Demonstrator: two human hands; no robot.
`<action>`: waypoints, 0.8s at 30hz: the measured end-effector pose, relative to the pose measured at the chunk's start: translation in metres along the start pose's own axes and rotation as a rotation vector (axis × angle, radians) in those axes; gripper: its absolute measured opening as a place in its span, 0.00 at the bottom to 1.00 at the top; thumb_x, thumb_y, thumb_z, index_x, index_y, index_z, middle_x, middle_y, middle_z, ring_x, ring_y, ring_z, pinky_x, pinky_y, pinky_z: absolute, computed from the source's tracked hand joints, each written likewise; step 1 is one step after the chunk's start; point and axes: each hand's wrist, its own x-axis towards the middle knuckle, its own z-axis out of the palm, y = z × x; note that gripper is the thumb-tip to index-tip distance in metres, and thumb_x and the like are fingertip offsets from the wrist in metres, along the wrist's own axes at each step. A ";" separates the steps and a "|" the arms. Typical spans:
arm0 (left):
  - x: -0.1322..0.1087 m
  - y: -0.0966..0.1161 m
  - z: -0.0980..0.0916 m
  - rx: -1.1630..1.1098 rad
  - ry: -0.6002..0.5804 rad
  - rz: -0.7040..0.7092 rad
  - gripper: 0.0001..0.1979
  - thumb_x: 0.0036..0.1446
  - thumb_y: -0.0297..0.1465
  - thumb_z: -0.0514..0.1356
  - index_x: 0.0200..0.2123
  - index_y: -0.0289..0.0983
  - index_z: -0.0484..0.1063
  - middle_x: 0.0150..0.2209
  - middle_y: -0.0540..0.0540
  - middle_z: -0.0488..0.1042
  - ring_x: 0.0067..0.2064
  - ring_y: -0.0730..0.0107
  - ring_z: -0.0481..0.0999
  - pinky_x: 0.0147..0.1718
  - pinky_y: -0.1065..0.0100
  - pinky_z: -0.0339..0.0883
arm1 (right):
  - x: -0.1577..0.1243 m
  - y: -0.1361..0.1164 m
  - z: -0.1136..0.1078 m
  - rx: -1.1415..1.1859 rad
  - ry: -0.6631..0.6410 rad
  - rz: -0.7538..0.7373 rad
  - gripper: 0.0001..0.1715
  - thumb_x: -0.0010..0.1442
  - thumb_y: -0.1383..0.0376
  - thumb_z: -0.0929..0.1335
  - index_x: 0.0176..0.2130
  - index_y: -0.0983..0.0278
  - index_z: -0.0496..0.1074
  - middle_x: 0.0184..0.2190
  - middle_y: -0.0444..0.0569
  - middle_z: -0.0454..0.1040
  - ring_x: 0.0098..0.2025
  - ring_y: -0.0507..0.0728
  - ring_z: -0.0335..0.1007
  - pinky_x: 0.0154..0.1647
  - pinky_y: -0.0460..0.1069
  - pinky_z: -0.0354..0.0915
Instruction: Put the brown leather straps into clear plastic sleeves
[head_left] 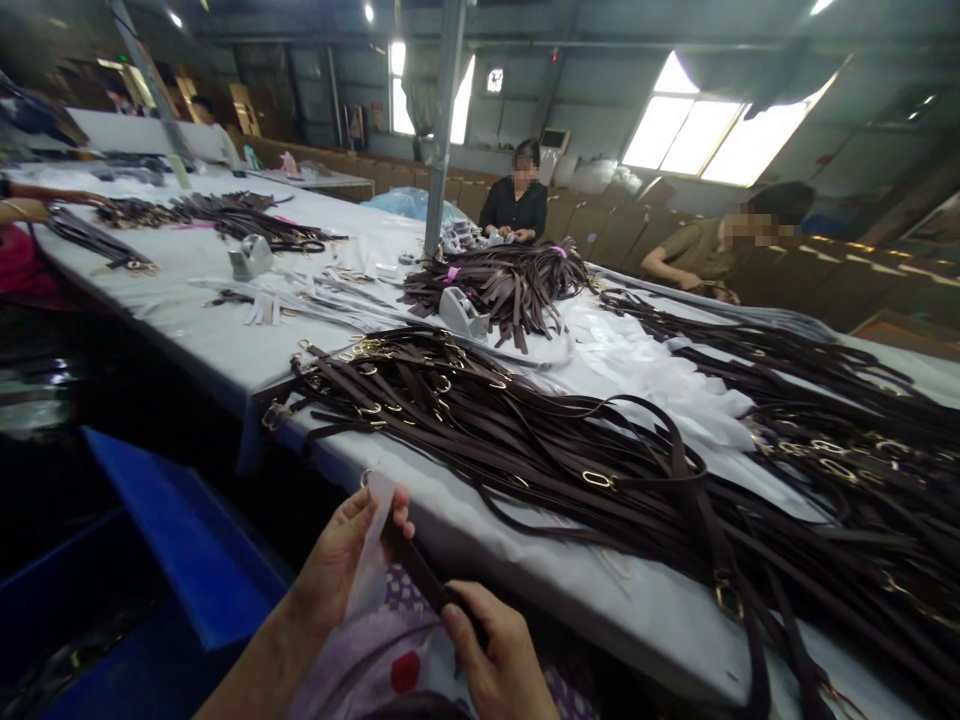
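Observation:
Near the front edge of the table, my left hand (346,545) pinches a strip of thin white wrapping sheet (367,565) against the end of a dark brown strap (417,572). A gold-coloured metal ring (367,478) shows at the top of that end. Lower down and to the right, the fingers of my right hand (491,640) are closed round the same strap, its thumb lying along it. The strap slants between both hands above my lap. Just beyond them a large heap of dark brown straps (480,420) with gold buckles lies on the table.
A white-covered table (195,335) stretches away. On it are tape dispensers (463,312), a strap bundle with pink ties (510,285), white sheets (660,370) and more straps at right (862,450). A blue bin (187,540) stands at lower left. Other people (517,205) work around the table.

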 end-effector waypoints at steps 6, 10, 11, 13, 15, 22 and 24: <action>-0.012 -0.011 0.004 0.259 -0.157 -0.074 0.13 0.53 0.38 0.69 0.32 0.34 0.77 0.29 0.47 0.72 0.30 0.74 0.71 0.32 0.76 0.65 | 0.008 -0.005 0.014 0.025 -0.051 -0.024 0.19 0.64 0.56 0.65 0.48 0.64 0.74 0.31 0.47 0.74 0.30 0.56 0.70 0.35 0.48 0.67; -0.019 -0.018 0.007 0.404 -0.307 -0.132 0.15 0.54 0.40 0.68 0.37 0.34 0.79 0.34 0.44 0.74 0.33 0.71 0.71 0.34 0.73 0.65 | 0.014 -0.006 0.024 0.092 -0.042 0.010 0.23 0.66 0.50 0.63 0.37 0.64 0.76 0.21 0.43 0.66 0.21 0.51 0.59 0.23 0.45 0.59; -0.019 -0.016 0.007 0.436 -0.307 -0.144 0.16 0.54 0.40 0.68 0.40 0.34 0.80 0.38 0.41 0.76 0.37 0.67 0.72 0.37 0.71 0.66 | 0.014 -0.005 0.021 0.097 -0.024 0.031 0.24 0.66 0.48 0.63 0.38 0.64 0.76 0.20 0.42 0.65 0.20 0.51 0.57 0.21 0.44 0.58; -0.016 -0.009 0.002 0.497 -0.271 -0.132 0.15 0.55 0.40 0.67 0.39 0.35 0.80 0.48 0.38 0.76 0.45 0.60 0.74 0.44 0.67 0.67 | 0.014 -0.004 0.009 0.121 0.027 0.079 0.26 0.65 0.46 0.63 0.46 0.63 0.75 0.20 0.42 0.64 0.19 0.51 0.56 0.19 0.44 0.57; -0.013 0.001 -0.004 0.576 -0.224 -0.087 0.13 0.54 0.39 0.68 0.32 0.34 0.80 0.53 0.38 0.74 0.49 0.57 0.73 0.47 0.66 0.66 | 0.012 -0.005 -0.009 0.143 0.097 0.095 0.31 0.65 0.45 0.63 0.54 0.63 0.70 0.20 0.41 0.65 0.18 0.51 0.56 0.17 0.44 0.56; -0.014 0.018 -0.020 0.641 -0.180 -0.103 0.13 0.44 0.36 0.74 0.28 0.33 0.79 0.27 0.45 0.79 0.28 0.70 0.74 0.29 0.73 0.63 | 0.008 -0.040 -0.055 -0.057 0.062 -0.141 0.18 0.67 0.53 0.65 0.44 0.61 0.78 0.29 0.47 0.77 0.29 0.55 0.74 0.29 0.45 0.69; -0.017 0.019 -0.020 0.659 -0.174 -0.108 0.13 0.44 0.35 0.74 0.27 0.33 0.78 0.26 0.46 0.78 0.27 0.70 0.73 0.28 0.74 0.62 | 0.009 -0.049 -0.057 -0.108 0.021 -0.267 0.13 0.67 0.58 0.66 0.44 0.59 0.78 0.34 0.47 0.80 0.33 0.56 0.78 0.33 0.44 0.71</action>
